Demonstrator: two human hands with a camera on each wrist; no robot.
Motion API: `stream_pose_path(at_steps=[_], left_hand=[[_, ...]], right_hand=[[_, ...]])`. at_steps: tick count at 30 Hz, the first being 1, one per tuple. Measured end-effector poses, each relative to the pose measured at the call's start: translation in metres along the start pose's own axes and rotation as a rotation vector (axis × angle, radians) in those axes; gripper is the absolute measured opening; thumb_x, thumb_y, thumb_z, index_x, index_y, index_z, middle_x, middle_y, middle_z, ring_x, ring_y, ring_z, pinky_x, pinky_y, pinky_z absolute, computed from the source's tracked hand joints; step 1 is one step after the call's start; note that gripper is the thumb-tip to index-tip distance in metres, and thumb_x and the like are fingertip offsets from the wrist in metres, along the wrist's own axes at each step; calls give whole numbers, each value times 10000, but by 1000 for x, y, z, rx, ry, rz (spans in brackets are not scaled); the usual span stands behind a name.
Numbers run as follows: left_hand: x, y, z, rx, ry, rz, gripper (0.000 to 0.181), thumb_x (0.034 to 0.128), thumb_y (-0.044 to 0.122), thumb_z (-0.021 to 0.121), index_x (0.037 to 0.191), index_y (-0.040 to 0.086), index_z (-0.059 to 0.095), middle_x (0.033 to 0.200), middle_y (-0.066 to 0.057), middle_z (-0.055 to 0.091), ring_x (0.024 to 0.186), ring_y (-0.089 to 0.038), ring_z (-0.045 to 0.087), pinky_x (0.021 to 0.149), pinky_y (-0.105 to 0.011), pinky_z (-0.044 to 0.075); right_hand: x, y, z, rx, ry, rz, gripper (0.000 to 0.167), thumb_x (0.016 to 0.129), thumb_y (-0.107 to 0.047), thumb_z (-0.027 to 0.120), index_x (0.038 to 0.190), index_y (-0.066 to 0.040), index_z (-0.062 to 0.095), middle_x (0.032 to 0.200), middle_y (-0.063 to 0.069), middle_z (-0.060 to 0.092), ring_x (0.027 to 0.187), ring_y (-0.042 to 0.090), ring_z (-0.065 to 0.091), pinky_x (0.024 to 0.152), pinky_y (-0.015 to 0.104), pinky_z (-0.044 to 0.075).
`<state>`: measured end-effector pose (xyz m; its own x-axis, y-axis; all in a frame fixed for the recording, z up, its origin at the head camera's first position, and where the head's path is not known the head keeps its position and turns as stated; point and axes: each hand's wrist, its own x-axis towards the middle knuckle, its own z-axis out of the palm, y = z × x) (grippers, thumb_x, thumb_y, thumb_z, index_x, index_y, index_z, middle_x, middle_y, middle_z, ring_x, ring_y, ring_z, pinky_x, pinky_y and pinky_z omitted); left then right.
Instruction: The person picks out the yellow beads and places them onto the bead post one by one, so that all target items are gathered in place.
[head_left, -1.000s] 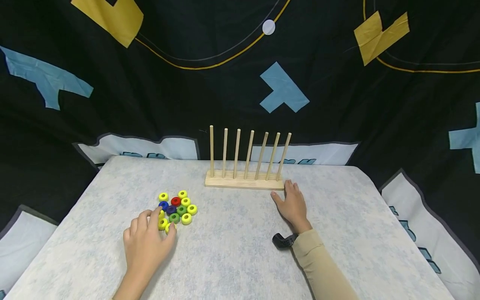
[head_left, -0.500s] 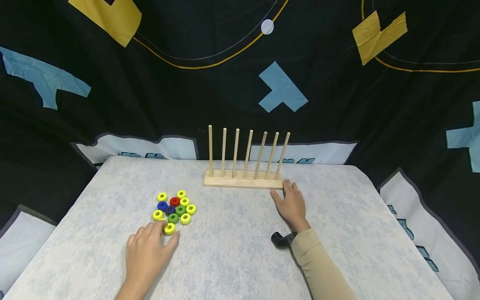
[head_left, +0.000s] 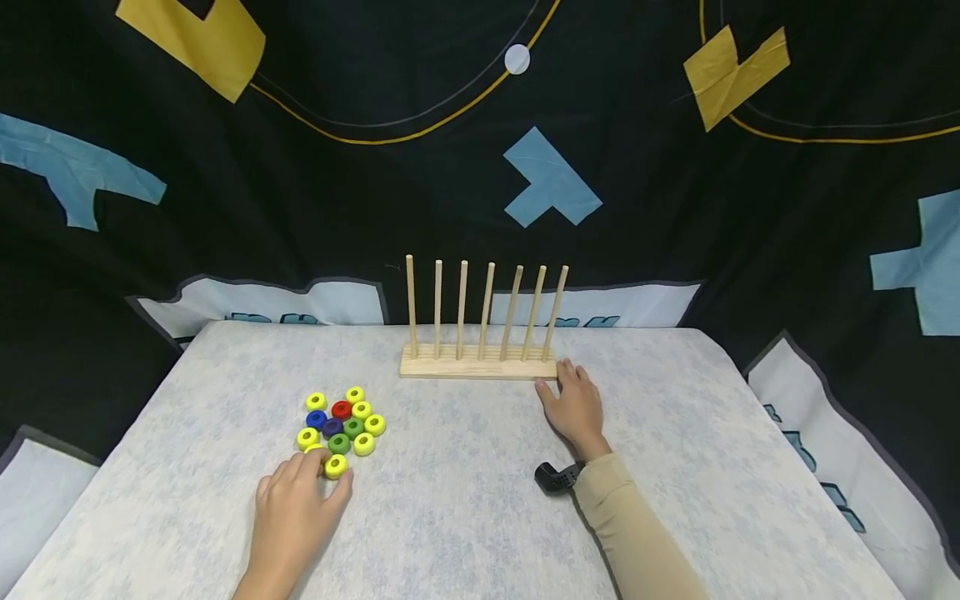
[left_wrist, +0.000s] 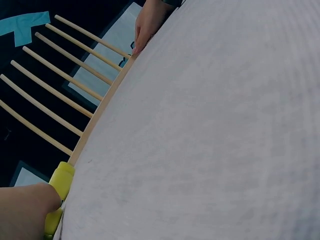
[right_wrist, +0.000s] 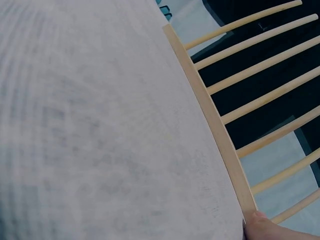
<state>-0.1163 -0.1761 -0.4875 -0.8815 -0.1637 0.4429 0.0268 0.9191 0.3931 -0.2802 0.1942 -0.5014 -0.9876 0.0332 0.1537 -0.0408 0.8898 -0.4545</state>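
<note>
Several small coloured rings lie in a cluster at the left of the table. My left hand (head_left: 291, 510) is at the near side of this cluster, thumb and index finger on either side of a yellow ring (head_left: 336, 467), pinching it. Another yellow ring (head_left: 312, 447) is partly behind the index finger. My right hand (head_left: 574, 410) holds the right end of a wooden peg rack (head_left: 480, 367), its thumb (right_wrist: 261, 224) at the base's front edge and its fingers beside the end. Upright pegs stand bare on the rack.
Beside the pinched ring lie a red ring (head_left: 341, 410), a blue ring (head_left: 317, 420), a dark purple ring (head_left: 332, 428), green rings (head_left: 339, 444) and more yellow ones (head_left: 374, 425). A black curtain (head_left: 420, 200) hangs behind the pale table (head_left: 450, 500).
My left hand has drawn back from the cluster's left side to the nearest yellow ring, uncovering a yellow ring. The right hand and the rack keep their places; the head view shifts slightly.
</note>
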Motion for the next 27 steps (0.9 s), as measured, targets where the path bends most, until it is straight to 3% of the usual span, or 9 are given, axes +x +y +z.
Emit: stream_pose_path(at_steps=[8,14,20,27], left_hand=[[0,-1,2,-33,15,6,322,785,208,802,1001,-2,688,882,-128,690,820,-324,658,693,-434,394],[1,-1,3,-63,26,23,302,773,169,803,979,-22,691,883,-143,687,819,-332,662,675,-413,392],[2,2,2,-84,44,48,256,759,132,808,931,-22,697,838,-127,677,776,-315,672,693,-481,466],[8,15,-4,-145,112,134,251,712,87,830,903,-20,705,767,-85,659,682,-232,648,671,-512,535]], right_hand=[[0,-3,0,7,-8,27,654,1016,-498,468,1542,-126,357,1615,128,317,1505,369,245,1221,568,244],[0,-3,0,6,2,35,621,1028,-466,455,1529,-108,379,1607,124,335,1506,368,246,1225,560,241],[0,-1,2,5,17,46,606,1027,-452,461,1516,-98,403,1598,119,355,1499,367,267,1219,558,257],[2,-1,2,9,28,46,586,1024,-444,479,1502,-108,431,1588,115,374,1494,368,280,1220,554,258]])
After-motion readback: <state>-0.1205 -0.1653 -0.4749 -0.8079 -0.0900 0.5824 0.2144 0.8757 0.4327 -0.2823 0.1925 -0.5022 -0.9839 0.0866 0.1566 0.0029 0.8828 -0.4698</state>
